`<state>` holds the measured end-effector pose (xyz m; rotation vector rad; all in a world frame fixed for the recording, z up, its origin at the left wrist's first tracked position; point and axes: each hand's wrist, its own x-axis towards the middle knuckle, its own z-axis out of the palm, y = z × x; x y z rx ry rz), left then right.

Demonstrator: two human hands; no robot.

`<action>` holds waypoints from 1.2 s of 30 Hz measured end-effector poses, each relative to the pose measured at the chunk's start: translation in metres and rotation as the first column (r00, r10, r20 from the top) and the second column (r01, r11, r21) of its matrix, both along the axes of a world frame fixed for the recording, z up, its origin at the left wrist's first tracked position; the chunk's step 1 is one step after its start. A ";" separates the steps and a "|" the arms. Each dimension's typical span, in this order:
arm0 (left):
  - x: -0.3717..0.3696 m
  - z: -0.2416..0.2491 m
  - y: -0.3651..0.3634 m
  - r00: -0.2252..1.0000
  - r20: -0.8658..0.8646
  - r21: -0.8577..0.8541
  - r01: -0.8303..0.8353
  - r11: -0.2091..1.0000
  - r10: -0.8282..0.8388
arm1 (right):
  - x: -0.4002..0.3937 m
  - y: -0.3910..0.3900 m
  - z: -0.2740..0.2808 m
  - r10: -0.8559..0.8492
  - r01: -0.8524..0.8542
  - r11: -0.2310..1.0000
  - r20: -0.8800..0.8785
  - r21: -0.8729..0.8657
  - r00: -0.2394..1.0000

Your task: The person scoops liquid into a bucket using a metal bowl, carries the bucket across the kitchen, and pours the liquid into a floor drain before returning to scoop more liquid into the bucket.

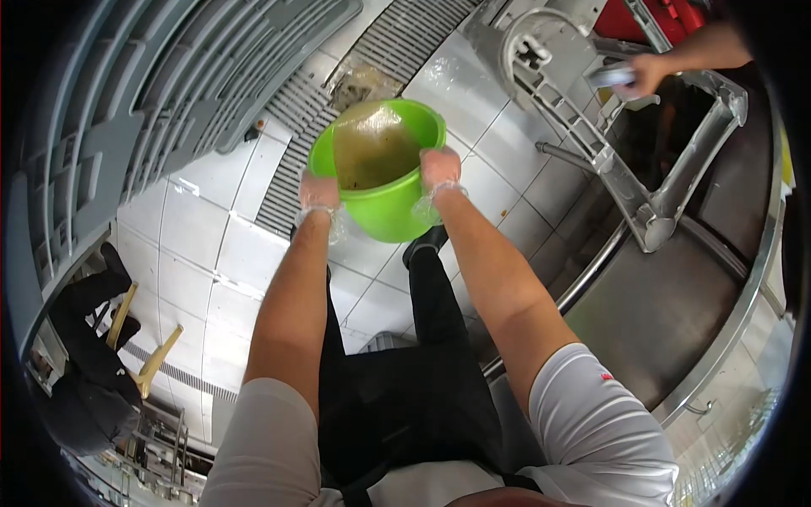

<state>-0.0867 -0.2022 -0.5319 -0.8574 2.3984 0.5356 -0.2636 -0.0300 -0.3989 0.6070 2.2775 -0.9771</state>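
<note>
A bright green plastic bucket point(384, 211) is held out in front of me over the tiled floor, tipped away, with murky brownish liquid inside. My left hand point(318, 193), in a thin clear glove, grips its left rim. My right hand point(440, 171), gloved the same way, grips the right rim. Both arms are stretched forward. Just beyond the bucket lies a metal floor drain grate point(296, 110) with a wet, dirty patch next to it.
A large steel kettle point(667, 313) with a grey mixing frame point(608, 152) stands at the right. Another person's hand point(642, 74) holds an object over it. Grey plastic crates point(169, 76) are stacked at the left. White floor tiles point(211, 245) lie below.
</note>
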 end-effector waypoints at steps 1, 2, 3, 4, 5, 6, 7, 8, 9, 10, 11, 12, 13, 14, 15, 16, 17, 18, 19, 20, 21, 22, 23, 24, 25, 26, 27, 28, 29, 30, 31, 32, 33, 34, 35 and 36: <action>-0.012 0.033 -0.003 0.991 0.061 0.020 0.114 0.993 -0.115 | -0.001 0.001 -0.004 0.002 -0.002 1.000 0.002 -0.012 1.000; -0.025 0.068 -0.006 0.968 0.109 0.049 0.224 0.973 -0.228 | 0.002 0.010 -0.024 0.096 -0.096 0.995 -0.037 0.006 0.995; -0.023 0.057 -0.008 0.979 0.109 0.083 0.163 0.983 -0.171 | 0.003 0.009 -0.025 0.188 -0.186 0.982 -0.077 0.031 0.979; -0.021 0.047 -0.009 0.992 0.108 0.101 0.059 0.993 -0.070 | 0.002 0.009 -0.026 0.122 -0.119 0.991 -0.053 0.054 0.991; -0.018 0.034 -0.009 0.994 0.103 0.117 -0.045 0.992 0.033 | 0.001 0.002 -0.014 0.031 -0.029 0.998 -0.027 0.050 0.999; -0.023 0.042 -0.007 0.953 0.126 0.209 -0.299 0.931 0.277 | 0.000 0.001 -0.011 0.048 -0.047 0.996 -0.020 0.076 0.999; -0.028 0.050 -0.005 0.846 0.147 0.269 -0.532 0.802 0.512 | -0.002 -0.001 -0.008 0.067 -0.065 0.993 -0.014 0.102 0.998; -0.026 0.049 -0.004 0.878 0.115 0.210 -0.479 0.853 0.465 | -0.004 -0.001 -0.007 0.041 -0.042 0.997 0.015 0.060 0.999; -0.027 0.046 -0.004 0.907 0.087 0.149 -0.421 0.895 0.412 | -0.004 -0.001 -0.007 0.043 -0.045 0.997 0.027 0.061 0.999; -0.030 0.043 -0.002 0.654 0.126 0.216 -0.752 0.623 0.746 | -0.005 -0.002 -0.006 0.042 -0.044 0.997 0.034 0.058 0.999; -0.025 0.038 -0.007 0.882 0.128 0.175 -0.470 0.865 0.454 | -0.006 -0.001 -0.009 0.042 -0.044 0.997 0.039 0.055 0.998; -0.022 0.032 -0.009 0.936 0.146 0.156 -0.340 0.927 0.319 | -0.006 0.000 -0.013 0.043 -0.046 0.997 0.051 0.066 0.998; -0.020 0.027 -0.010 0.971 0.159 0.134 -0.199 0.971 0.178 | -0.007 0.004 -0.023 0.045 -0.049 0.996 0.058 0.069 0.997; -0.018 0.024 -0.012 0.985 0.166 0.109 -0.057 0.992 0.038 | -0.006 0.012 -0.040 0.168 -0.168 0.983 -0.004 0.072 0.986; -0.026 0.042 -0.011 0.982 0.179 0.092 0.036 0.995 -0.052 | -0.007 0.007 -0.029 0.164 -0.164 0.983 0.000 0.079 0.986; -0.034 0.061 -0.010 0.972 0.191 0.074 0.128 0.989 -0.140 | -0.007 0.003 -0.019 0.160 -0.160 0.983 0.003 0.087 0.987; -0.031 0.055 -0.009 0.971 0.196 0.077 0.127 0.989 -0.140 | -0.008 0.001 -0.017 0.161 -0.161 0.983 0.009 0.088 0.987; -0.030 0.048 -0.010 0.983 0.164 0.113 -0.098 0.989 0.079 | -0.008 0.000 -0.015 0.107 -0.108 0.992 0.017 0.068 0.994; -0.030 0.041 -0.011 0.984 0.157 0.127 -0.108 0.986 0.088 | -0.008 -0.001 -0.014 0.052 -0.053 0.997 0.025 0.050 0.998; -0.032 0.040 -0.012 0.984 0.150 0.141 -0.118 0.983 0.097 | -0.008 -0.002 -0.014 0.052 -0.054 0.997 0.028 0.051 0.998; -0.031 0.039 -0.011 0.984 0.152 0.142 -0.119 0.983 0.097 | -0.008 -0.003 -0.015 0.025 -0.026 0.999 0.032 0.042 0.999; -0.031 0.039 -0.010 0.967 0.089 0.160 -0.251 0.955 0.239 | -0.008 -0.004 -0.015 -0.002 0.001 0.999 0.036 0.033 0.999; -0.033 0.043 -0.009 0.926 0.028 0.187 -0.375 0.908 0.377 | -0.010 -0.004 -0.016 -0.003 0.001 0.999 0.038 0.033 0.999; -0.035 0.047 -0.009 0.926 0.030 0.187 -0.375 0.908 0.377 | -0.011 -0.004 -0.017 -0.001 -0.001 0.999 0.050 0.032 0.999; -0.039 0.051 -0.009 0.839 0.065 0.239 -0.539 0.808 0.541 | -0.011 -0.004 -0.018 0.001 -0.003 1.000 0.062 0.031 0.998; -0.039 0.050 -0.009 0.722 0.110 0.283 -0.681 0.675 0.683 | -0.012 -0.006 -0.015 0.001 -0.003 0.999 0.063 0.032 0.998; -0.038 0.046 -0.009 0.721 0.111 0.282 -0.682 0.674 0.683 | -0.012 -0.008 -0.011 0.021 -0.023 0.999 0.049 0.043 0.999; -0.037 0.044 -0.011 0.736 0.098 0.296 -0.664 0.686 0.670 | -0.012 -0.010 -0.008 0.040 -0.041 0.998 0.035 0.055 0.999; -0.038 0.046 -0.012 0.750 0.085 0.310 -0.646 0.698 0.656 | -0.013 -0.010 -0.010 0.041 -0.043 0.998 0.036 0.056 0.999; -0.039 0.048 -0.013 0.749 0.086 0.309 -0.647 0.697 0.657 | -0.014 -0.011 -0.012 0.022 -0.025 0.998 0.046 0.053 0.999; -0.041 0.050 -0.014 0.734 0.097 0.330 -0.661 0.674 0.673 | -0.014 -0.011 -0.014 0.004 -0.006 0.999 0.057 0.050 0.998; -0.041 0.050 -0.015 0.718 0.109 0.350 -0.675 0.649 0.688 | -0.014 -0.013 -0.010 0.004 -0.007 0.999 0.059 0.051 0.998; -0.040 0.046 -0.016 0.717 0.111 0.350 -0.677 0.648 0.688 | -0.015 -0.015 -0.006 0.013 -0.016 0.999 0.058 0.051 0.998; -0.041 0.044 -0.017 0.727 0.115 0.337 -0.670 0.662 0.677 | -0.016 -0.018 -0.002 0.021 -0.024 0.999 0.057 0.049 0.998; -0.042 0.044 -0.018 0.737 0.120 0.324 -0.662 0.676 0.665 | -0.016 -0.018 -0.002 0.021 -0.024 0.998 0.058 0.050 0.998; -0.043 0.045 -0.018 0.737 0.122 0.324 -0.663 0.675 0.665 | -0.016 -0.019 -0.002 0.031 -0.034 0.998 0.052 0.054 0.998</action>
